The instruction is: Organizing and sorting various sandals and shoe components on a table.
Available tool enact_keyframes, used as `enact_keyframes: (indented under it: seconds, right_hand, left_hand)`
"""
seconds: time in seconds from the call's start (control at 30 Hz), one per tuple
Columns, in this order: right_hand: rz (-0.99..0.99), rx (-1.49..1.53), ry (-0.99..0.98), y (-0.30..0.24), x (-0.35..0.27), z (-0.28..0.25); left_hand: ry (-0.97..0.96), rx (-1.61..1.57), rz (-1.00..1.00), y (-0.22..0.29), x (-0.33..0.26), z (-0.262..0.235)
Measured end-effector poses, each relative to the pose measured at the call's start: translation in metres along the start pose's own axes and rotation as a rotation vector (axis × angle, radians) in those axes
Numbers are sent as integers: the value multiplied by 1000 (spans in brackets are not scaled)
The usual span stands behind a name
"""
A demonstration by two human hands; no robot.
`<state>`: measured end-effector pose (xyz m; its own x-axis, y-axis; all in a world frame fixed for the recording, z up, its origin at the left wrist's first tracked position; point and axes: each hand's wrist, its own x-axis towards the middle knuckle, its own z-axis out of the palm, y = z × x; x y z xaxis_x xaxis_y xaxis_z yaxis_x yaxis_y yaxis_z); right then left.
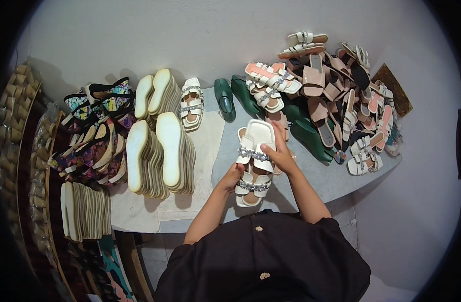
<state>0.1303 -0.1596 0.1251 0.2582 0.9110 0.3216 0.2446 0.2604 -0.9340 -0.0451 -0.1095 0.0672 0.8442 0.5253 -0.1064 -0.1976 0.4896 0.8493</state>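
Both my hands hold white sandals (261,133) with silver jewelled straps, upright above the table's front edge. They overlap, so I cannot tell where one ends and the other begins. My left hand (232,177) grips the lower left side, with its fingers partly hidden behind. On the right side, my right hand (280,155) is closed round the edge, thumb lying over the upper strap. Just behind them, a pinkish sandal (277,119) is partly covered. A similar white sandal (191,104) with two jewelled straps lies at the back of the table, left of the dark green shoe lasts (224,99).
Stacked cream insoles (168,146) stand on the table's left, beside floral-patterned sandals (99,151). More insoles (84,211) line its left edge. A heap of pink and white sandals (336,85) fills the right side. Racks of wrapped footwear (19,121) stand far left.
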Motion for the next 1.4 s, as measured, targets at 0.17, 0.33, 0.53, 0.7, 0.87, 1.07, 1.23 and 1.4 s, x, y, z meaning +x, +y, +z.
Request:
enact_keyframes:
  seconds: [0.17,0.33,0.53,0.7,0.87,1.07,1.23,1.4]
  right_hand:
    - [2,-288,1,17,0,4]
    - [286,77,-20,64,-23,29]
    - [547,485,-159,55,-17,75]
    - [461,413,-122,57,70,105]
    - [535,357,-92,117,176,156]
    - [722,209,-218,161,254,198]
    - [753,-608,-508,143,249,202]
    - [511,-687,-271,139,248,154]
  left_hand:
    - [94,116,-49,-1,2,-21]
    - [358,-64,119,22,17,-24]
    - [454,-328,230,38,40,-66]
    - [489,-391,474,18,41,-102]
    - [897,110,161,-42,20,-104]
    - [916,634,310,-50,10,-95]
    - [996,926,91,-38,-3,-81]
    - [823,996,72,-62,18,-63]
